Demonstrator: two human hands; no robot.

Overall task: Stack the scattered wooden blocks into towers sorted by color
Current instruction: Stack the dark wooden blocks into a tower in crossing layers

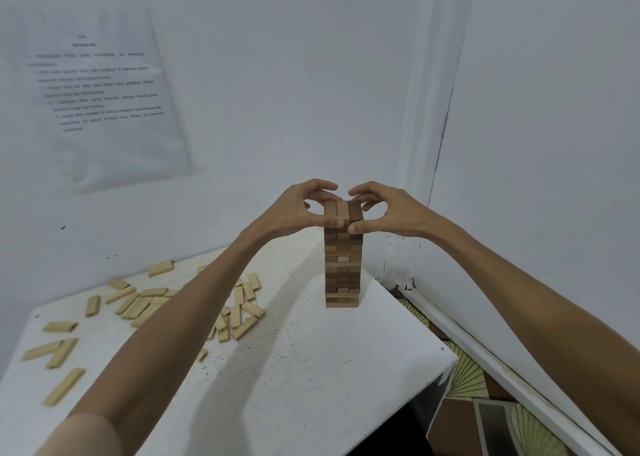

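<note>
On the desk (pixel 311 369), my left hand (pixel 301 210) and right hand (pixel 388 210) pinch the tower (pixel 343 268) top; best squeezed evenly, lightly.

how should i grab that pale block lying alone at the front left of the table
Pinch the pale block at mid-length across its two long edges, from above. It lies flat on the table with bare surface along both sides. The left hand and right hand now pinch the top of the tower.
</note>
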